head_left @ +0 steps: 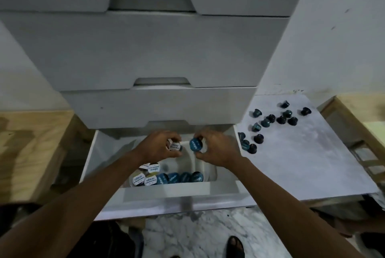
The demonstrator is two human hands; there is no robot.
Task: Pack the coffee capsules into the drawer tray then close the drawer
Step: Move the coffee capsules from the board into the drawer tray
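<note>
Both forearms stretched in from the bottom corners, over a marble floor (208, 232) and a sandalled foot (235, 247). The left grip (160, 146) had its fingers curled round a white-lidded capsule (174, 147). The right grip (216, 149) pinched a blue-lidded capsule (196, 144) between thumb and fingertips. The two grips hung close together above the far part of the open drawer (166, 190), just under the edge of the closed drawers (145, 49) above.

Beneath the grips ran a divider of the white tray (205, 171). Nearer the person than the grips, a row of packed capsules (166, 178) stood along the tray's front wall, white lids to the left and blue to the right, with a few more white ones behind. White tray floor showed between that row and the grips.

Right of the right grip, past the drawer's side wall, loose dark capsules (270, 120) lay scattered on a white tabletop (302, 164). Three of them sat just beside the drawer's edge, the rest farther off, all in its far half. Wooden boards (31, 143) stood well out from the left grip.
</note>
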